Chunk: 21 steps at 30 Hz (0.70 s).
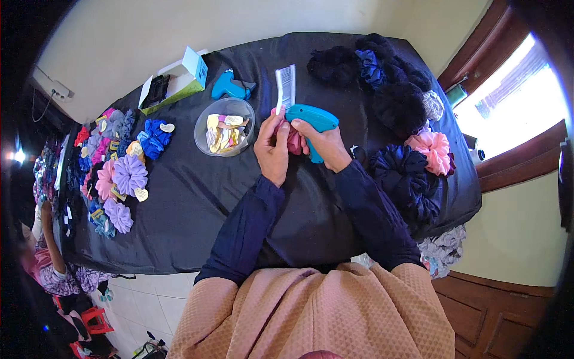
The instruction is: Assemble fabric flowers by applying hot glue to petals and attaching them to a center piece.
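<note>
My right hand [326,146] grips a teal tagging gun [314,117], with a strip of clear plastic fasteners [287,86] standing up from it. The fingers of my left hand [273,150] pinch a dusky pink fabric scrunchie [293,141] at the gun's front end; a small pale piece, perhaps a tag, shows at the fingertips. The needle is hidden. Left of my hands, a clear plastic tub [200,142] holds loose cream and yellow tags [224,134]. Behind the tub lies a second teal tagging gun [232,86].
Tagged scrunchies [130,175] lie at the left of the black-covered table [188,215]. Dark, pink and navy scrunchies [403,175] are piled at the right. An open box [179,87] stands at the back. A person [49,260] is at the far left, beside a red stool [95,319].
</note>
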{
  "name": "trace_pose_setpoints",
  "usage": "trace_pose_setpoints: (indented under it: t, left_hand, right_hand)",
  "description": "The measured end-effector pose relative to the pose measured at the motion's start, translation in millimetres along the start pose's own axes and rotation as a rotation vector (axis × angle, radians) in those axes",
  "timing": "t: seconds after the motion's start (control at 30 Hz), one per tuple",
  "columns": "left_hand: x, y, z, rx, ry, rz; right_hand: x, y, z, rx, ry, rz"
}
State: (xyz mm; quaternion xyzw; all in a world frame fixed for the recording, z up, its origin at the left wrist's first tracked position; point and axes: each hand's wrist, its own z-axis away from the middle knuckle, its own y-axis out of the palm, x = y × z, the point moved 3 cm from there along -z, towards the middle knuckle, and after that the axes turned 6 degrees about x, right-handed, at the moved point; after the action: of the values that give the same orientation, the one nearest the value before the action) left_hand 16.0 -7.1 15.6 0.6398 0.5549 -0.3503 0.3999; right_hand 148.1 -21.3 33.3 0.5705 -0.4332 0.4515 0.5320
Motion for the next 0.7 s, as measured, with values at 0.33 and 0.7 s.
trace_pose_setpoints:
  t: [0.33,0.7]
  left_hand:
    - [3,-2,2,-0.075,-0.099,0.012]
    - [-2,-5,6,-0.17,-0.068,-0.028]
  right_hand:
    - [6,-10,-3,0.105,-0.069,0.019]
    - [12,-36,-7,0.095,0.094,-0.207]
